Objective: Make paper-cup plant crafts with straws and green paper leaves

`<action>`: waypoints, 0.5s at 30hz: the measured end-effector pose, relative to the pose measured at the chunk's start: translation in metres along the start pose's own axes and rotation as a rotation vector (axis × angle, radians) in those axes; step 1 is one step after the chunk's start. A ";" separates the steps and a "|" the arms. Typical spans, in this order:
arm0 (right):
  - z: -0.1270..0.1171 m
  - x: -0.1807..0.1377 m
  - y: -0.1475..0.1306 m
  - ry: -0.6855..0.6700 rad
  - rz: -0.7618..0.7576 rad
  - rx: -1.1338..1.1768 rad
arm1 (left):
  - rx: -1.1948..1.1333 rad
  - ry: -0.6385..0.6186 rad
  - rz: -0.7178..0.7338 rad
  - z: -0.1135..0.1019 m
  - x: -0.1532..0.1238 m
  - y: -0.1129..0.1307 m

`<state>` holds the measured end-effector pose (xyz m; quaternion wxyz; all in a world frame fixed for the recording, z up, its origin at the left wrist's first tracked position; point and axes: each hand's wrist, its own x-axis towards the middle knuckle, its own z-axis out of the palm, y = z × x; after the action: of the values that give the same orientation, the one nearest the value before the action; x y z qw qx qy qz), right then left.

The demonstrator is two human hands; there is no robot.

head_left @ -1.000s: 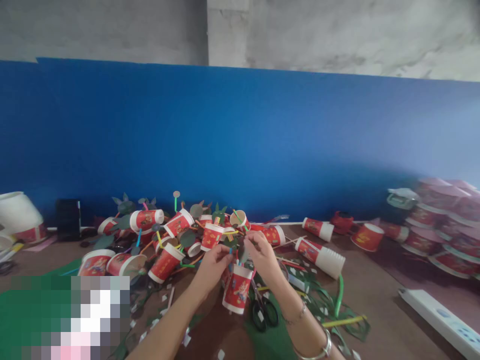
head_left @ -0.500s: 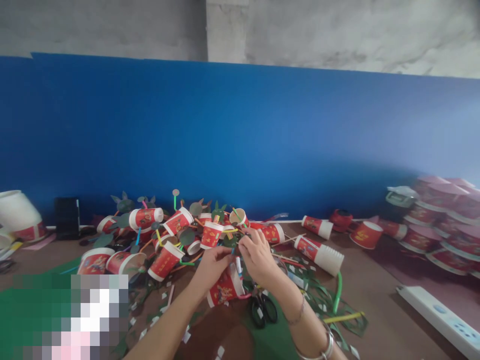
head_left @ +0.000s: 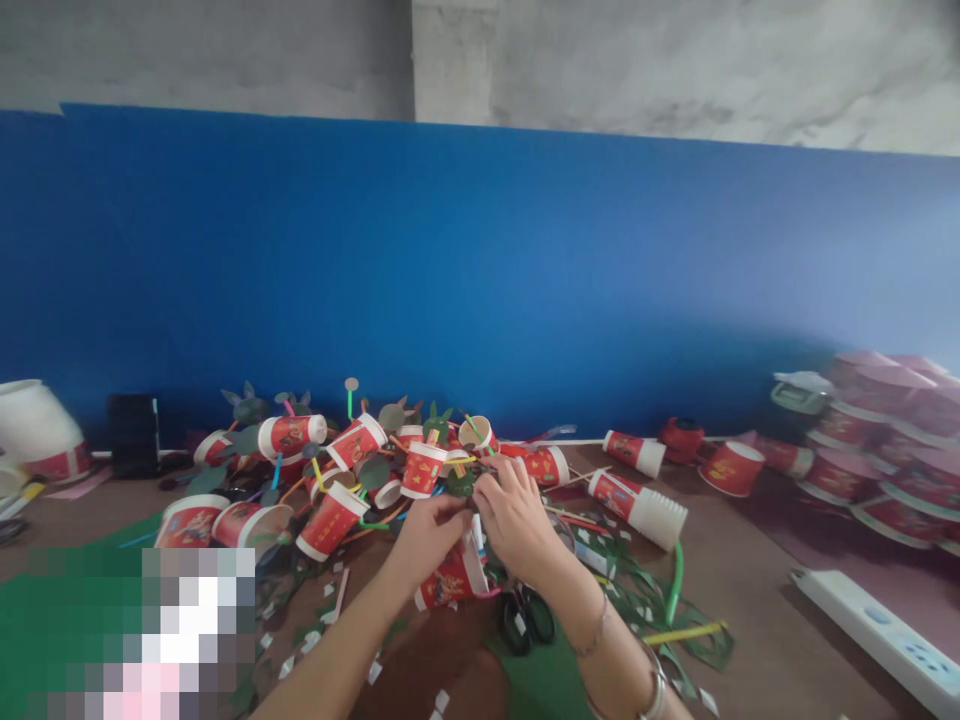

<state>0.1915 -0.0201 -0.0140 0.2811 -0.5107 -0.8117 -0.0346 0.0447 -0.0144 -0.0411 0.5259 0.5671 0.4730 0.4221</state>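
Note:
My left hand is closed in a pinch, its fingertips at the lower edge of a small dark green paper piece. From the other side, my right hand meets it with bent fingers closed on the same piece. Both hands are raised above a red paper cup lying on its side, and white-and-blue sticks show at its mouth. Black-handled scissors lie below my right wrist. Part of the paper piece is hidden by my fingers.
Red paper cups with coloured straws and paper discs are heaped at the left. A cup stack lies at the right. Beyond it are a power strip and piled red-and-pink items. Green paper scraps litter the brown table. A blue panel stands behind.
My hands have drawn slightly closer together around the green paper piece. The blue bit that showed between my fingertips is now hidden. The things on the table stay put.

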 end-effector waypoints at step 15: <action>0.002 0.000 -0.002 -0.005 0.013 0.038 | 0.155 0.082 0.198 0.004 -0.005 0.009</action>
<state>0.1889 -0.0204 -0.0148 0.2892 -0.5108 -0.8094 -0.0159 0.0486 -0.0200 -0.0323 0.4165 0.6319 0.4671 0.4572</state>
